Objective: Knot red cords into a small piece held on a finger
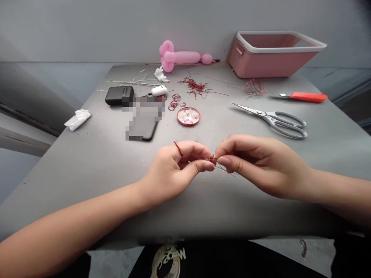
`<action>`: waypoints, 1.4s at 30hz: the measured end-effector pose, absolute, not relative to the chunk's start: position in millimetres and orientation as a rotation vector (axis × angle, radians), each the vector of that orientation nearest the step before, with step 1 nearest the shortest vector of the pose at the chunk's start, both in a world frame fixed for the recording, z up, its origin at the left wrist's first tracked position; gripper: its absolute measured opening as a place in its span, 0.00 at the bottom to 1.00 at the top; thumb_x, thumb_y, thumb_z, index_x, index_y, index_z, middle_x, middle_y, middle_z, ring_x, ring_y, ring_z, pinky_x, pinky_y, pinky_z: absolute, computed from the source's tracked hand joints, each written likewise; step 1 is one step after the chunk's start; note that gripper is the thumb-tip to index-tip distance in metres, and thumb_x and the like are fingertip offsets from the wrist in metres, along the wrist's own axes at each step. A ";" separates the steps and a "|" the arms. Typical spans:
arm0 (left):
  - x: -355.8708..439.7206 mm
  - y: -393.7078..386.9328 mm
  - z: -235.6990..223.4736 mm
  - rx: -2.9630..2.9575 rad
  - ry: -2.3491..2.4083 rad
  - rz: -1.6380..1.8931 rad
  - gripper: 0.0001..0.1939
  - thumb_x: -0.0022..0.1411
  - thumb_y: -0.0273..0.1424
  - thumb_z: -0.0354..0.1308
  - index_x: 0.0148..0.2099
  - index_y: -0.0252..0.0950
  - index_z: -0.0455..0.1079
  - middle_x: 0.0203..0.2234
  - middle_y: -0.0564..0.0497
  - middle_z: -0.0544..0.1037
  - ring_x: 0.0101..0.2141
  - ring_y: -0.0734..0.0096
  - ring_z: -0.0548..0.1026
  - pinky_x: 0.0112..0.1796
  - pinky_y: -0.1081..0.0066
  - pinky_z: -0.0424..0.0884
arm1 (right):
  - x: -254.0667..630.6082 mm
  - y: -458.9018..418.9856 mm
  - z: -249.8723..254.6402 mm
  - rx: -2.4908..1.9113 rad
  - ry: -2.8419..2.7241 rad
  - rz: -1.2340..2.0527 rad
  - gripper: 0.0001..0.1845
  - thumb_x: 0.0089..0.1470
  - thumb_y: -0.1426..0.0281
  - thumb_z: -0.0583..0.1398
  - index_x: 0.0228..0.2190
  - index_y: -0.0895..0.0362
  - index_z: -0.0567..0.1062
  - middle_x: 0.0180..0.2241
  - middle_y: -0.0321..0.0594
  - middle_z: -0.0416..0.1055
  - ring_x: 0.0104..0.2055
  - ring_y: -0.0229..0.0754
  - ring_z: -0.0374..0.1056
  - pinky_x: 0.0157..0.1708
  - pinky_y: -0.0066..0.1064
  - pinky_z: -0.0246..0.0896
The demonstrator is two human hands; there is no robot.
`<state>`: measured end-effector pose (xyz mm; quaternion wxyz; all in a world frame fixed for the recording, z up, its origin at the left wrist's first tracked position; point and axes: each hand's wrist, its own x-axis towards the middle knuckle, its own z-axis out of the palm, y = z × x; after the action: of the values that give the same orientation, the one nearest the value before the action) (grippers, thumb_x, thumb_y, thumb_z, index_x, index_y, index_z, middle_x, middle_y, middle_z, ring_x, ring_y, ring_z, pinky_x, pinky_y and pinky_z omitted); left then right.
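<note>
My left hand [181,160] comes in from the left, its thumb and fingers closed in a pinch on a small red wire piece [213,158]. Its fine detail is partly hidden by my fingertips. My right hand [261,166] meets it from the other side, pinching the same piece at thumb and forefinger. Thin loose wire ends [227,171] stick out below the right thumb. Around a finger of my left hand sits a red ring [178,148]. Beyond the hands lies a round, red-rimmed dish [177,117] of pale, shiny beads, with several red wire rings [174,104] behind it.
Scissors [268,115] and a red-handled cutter [308,97] lie right, before a pink basket [266,63]. Red wire scraps [195,85] and a pink balloon figure [185,57] are behind. Left are a phone [150,134], black box [118,95], white case [159,91] and crumpled tissue [77,119].
</note>
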<state>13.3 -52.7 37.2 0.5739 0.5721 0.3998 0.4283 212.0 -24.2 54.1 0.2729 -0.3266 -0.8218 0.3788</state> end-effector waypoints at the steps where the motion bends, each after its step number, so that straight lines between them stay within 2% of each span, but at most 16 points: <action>1: 13.9 -52.6 38.4 1.251 0.900 0.977 0.03 0.57 0.26 0.63 0.34 0.33 0.72 0.28 0.52 0.79 0.31 0.74 0.79 0.38 0.74 0.77 | 212.2 -24.9 53.2 -0.802 -2.276 0.843 0.05 0.59 0.74 0.57 0.32 0.57 0.72 0.23 0.33 0.67 0.23 0.31 0.60 0.22 0.23 0.56; 4: 14.5 -51.4 42.2 1.061 0.825 0.901 0.04 0.56 0.26 0.64 0.32 0.33 0.72 0.26 0.54 0.78 0.29 0.76 0.79 0.38 0.74 0.77 | 212.5 -25.5 50.0 -0.577 -2.395 0.388 0.09 0.57 0.82 0.54 0.33 0.56 0.69 0.23 0.33 0.64 0.23 0.32 0.57 0.23 0.25 0.54; 7: 14.4 -50.4 44.5 0.935 0.800 0.848 0.08 0.53 0.28 0.68 0.31 0.33 0.72 0.25 0.54 0.78 0.29 0.76 0.79 0.37 0.73 0.77 | 213.6 -26.0 47.3 -0.437 -2.415 0.067 0.14 0.53 0.86 0.54 0.32 0.54 0.66 0.21 0.34 0.58 0.24 0.36 0.52 0.24 0.28 0.53; 12: 14.2 -51.2 43.9 0.838 0.751 0.793 0.12 0.50 0.32 0.71 0.32 0.33 0.73 0.25 0.54 0.79 0.28 0.76 0.79 0.37 0.74 0.76 | 215.4 -29.6 47.7 -0.396 -2.424 -0.162 0.12 0.54 0.83 0.55 0.34 0.53 0.67 0.20 0.34 0.58 0.23 0.39 0.51 0.22 0.32 0.51; 17: 13.6 -51.5 40.9 0.776 0.725 0.783 0.11 0.50 0.32 0.71 0.32 0.33 0.73 0.25 0.54 0.79 0.28 0.77 0.79 0.37 0.75 0.76 | 214.7 -30.6 49.9 -0.333 -2.414 -0.448 0.10 0.54 0.81 0.58 0.35 0.54 0.71 0.19 0.34 0.62 0.22 0.40 0.55 0.22 0.35 0.53; 20: 12.4 -49.4 42.0 0.769 0.747 0.748 0.11 0.50 0.32 0.71 0.32 0.33 0.72 0.25 0.53 0.79 0.28 0.77 0.79 0.36 0.75 0.76 | 214.8 -30.8 49.9 -0.319 -2.396 -0.483 0.10 0.54 0.81 0.59 0.34 0.54 0.71 0.18 0.33 0.64 0.22 0.39 0.57 0.21 0.35 0.54; 24: 10.0 -48.5 45.6 0.980 0.789 0.779 0.07 0.53 0.28 0.68 0.32 0.33 0.72 0.27 0.51 0.80 0.31 0.73 0.79 0.38 0.72 0.77 | 215.2 -34.0 53.9 -0.425 -2.405 -0.208 0.11 0.55 0.82 0.58 0.35 0.54 0.70 0.19 0.33 0.64 0.22 0.37 0.58 0.22 0.31 0.57; 28: 7.9 -53.5 45.2 1.484 0.842 1.018 0.01 0.59 0.26 0.63 0.35 0.35 0.74 0.31 0.50 0.81 0.34 0.72 0.79 0.40 0.72 0.77 | 213.9 -38.1 63.3 -0.639 -2.364 0.207 0.09 0.56 0.81 0.58 0.33 0.54 0.69 0.22 0.32 0.66 0.22 0.32 0.59 0.23 0.26 0.57; 30: 7.1 -56.1 44.0 1.734 0.884 1.125 0.03 0.60 0.24 0.61 0.35 0.36 0.75 0.32 0.49 0.82 0.34 0.72 0.80 0.39 0.73 0.76 | 213.0 -38.3 65.7 -0.703 -2.338 0.423 0.07 0.57 0.79 0.57 0.32 0.54 0.69 0.23 0.32 0.68 0.22 0.31 0.60 0.22 0.25 0.56; 34: 6.2 -57.5 42.6 1.883 0.949 1.208 0.03 0.60 0.25 0.61 0.35 0.37 0.75 0.31 0.50 0.83 0.32 0.72 0.80 0.35 0.73 0.76 | 209.5 -34.6 63.7 -0.900 -2.189 1.010 0.05 0.60 0.70 0.57 0.31 0.56 0.68 0.21 0.32 0.67 0.22 0.32 0.62 0.22 0.25 0.57; 37: 5.9 -56.5 41.4 1.865 1.001 1.198 0.01 0.60 0.28 0.62 0.34 0.38 0.75 0.29 0.51 0.83 0.30 0.72 0.80 0.34 0.73 0.76 | 205.3 -31.4 60.1 -0.992 -1.976 1.461 0.11 0.59 0.63 0.60 0.33 0.56 0.65 0.20 0.30 0.64 0.22 0.33 0.62 0.22 0.24 0.58; 39: 6.0 -56.0 39.6 1.820 1.020 1.186 0.02 0.59 0.30 0.63 0.34 0.38 0.74 0.28 0.51 0.82 0.29 0.72 0.79 0.34 0.72 0.76 | 202.8 -30.3 56.7 -0.984 -1.896 1.549 0.13 0.59 0.60 0.60 0.34 0.56 0.63 0.19 0.29 0.63 0.21 0.32 0.60 0.22 0.24 0.57; 42: 6.8 -56.2 35.7 1.730 1.019 1.174 0.04 0.58 0.32 0.64 0.34 0.37 0.74 0.28 0.51 0.82 0.30 0.72 0.79 0.35 0.72 0.76 | 200.3 -31.0 49.3 -0.948 -1.883 1.481 0.11 0.61 0.62 0.57 0.35 0.56 0.63 0.21 0.29 0.62 0.22 0.32 0.59 0.22 0.24 0.56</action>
<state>6.8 -56.2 35.7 0.3966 0.6828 0.4023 0.4634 200.3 -31.0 49.3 0.2789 -0.3532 -0.7019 0.5522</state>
